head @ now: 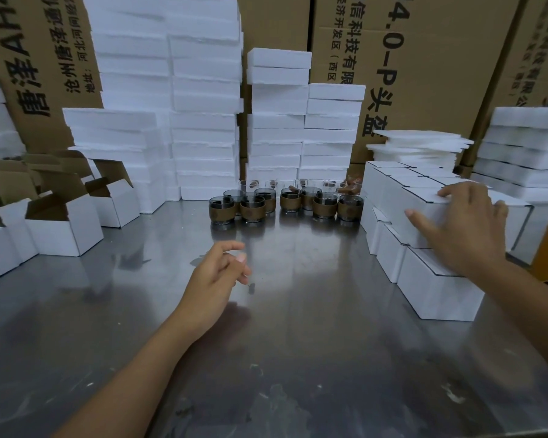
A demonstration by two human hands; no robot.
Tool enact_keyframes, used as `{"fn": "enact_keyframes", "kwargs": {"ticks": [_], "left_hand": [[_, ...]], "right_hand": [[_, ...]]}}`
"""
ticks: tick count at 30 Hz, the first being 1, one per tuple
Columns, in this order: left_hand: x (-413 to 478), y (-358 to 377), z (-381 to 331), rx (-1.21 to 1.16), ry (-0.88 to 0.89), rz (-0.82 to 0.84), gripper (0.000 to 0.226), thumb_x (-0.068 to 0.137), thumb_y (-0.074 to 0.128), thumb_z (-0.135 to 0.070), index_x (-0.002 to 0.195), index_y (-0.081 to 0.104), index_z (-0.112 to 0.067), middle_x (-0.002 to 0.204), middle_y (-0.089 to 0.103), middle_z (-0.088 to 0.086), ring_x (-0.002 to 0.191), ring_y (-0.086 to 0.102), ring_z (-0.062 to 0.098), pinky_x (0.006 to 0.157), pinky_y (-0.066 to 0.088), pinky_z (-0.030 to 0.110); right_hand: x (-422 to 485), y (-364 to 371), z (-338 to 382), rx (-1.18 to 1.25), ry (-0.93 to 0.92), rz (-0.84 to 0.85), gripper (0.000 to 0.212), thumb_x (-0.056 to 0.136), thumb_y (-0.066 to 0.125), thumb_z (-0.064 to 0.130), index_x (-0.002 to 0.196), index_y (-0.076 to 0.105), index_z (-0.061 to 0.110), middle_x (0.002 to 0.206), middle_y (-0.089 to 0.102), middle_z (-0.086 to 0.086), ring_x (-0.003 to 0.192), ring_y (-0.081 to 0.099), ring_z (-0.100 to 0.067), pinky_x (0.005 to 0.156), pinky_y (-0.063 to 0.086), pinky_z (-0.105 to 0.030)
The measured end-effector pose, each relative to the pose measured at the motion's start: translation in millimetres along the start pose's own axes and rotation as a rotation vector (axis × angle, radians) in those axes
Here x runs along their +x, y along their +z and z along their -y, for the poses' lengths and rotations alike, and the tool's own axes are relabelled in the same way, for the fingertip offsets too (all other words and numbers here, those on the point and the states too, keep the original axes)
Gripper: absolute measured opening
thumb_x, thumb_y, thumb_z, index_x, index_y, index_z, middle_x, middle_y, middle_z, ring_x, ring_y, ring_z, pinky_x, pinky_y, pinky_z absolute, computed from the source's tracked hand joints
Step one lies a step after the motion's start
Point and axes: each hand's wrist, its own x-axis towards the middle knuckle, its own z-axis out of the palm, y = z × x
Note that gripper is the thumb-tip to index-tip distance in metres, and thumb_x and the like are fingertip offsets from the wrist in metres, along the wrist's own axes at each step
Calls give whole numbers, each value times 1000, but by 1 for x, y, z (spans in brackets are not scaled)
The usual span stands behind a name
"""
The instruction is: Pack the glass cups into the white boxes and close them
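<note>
Head view: closed white cardboard boxes point(437, 292) stacked right, right grip point(465, 226) flat on top; left grip point(215, 279) loosely curled, empty. Brown-sleeved glass cups point(253, 208) unpacked at rear of steel worktop point(298, 343); open white boxes point(60, 235) left.

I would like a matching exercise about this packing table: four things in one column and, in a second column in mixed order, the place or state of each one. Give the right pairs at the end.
Column 1
1. glass cups
2. open white boxes
3. closed white boxes
4. left hand

Column 2
A. stacked at the right side, under the right hand
B. at the left side of the table, flaps up
C. over bare metal, holding nothing
D. in the middle at the back, with brown sleeves

Pairs: 1-D, 2-B, 3-A, 4-C
</note>
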Motion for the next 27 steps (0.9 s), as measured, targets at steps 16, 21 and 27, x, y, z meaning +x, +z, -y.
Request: {"fn": "enact_keyframes", "kwargs": {"ticks": [16, 21, 27], "left_hand": [[-1, 0, 1, 23, 13, 14, 15, 97, 44, -25, 109, 52, -23, 84, 66, 2, 76, 63, 10, 77, 46, 24], [0, 1, 1, 15, 15, 16, 15, 97, 44, -26, 108, 52, -24, 84, 66, 2, 76, 63, 9, 77, 46, 23], [1, 1, 4, 6, 17, 15, 13, 96, 45, -26, 107, 53, -25, 81, 66, -1, 74, 63, 7, 74, 46, 18]], "right_hand": [[-3, -13, -4, 266, -67, -109, 42, 91, 58, 33, 121, 49, 6, 128, 44, -18, 122, 39, -33, 101, 31, -46], [2, -25, 5, 334, -116, -133, 38, 91, 57, 27, 120, 49, 5, 126, 43, -18, 119, 41, -31, 97, 35, -44], [-7, -32, 45, 420, -311, -104, 31, 87, 60, 19, 115, 51, 8, 118, 45, -8, 115, 42, -20, 96, 34, -33]]}}
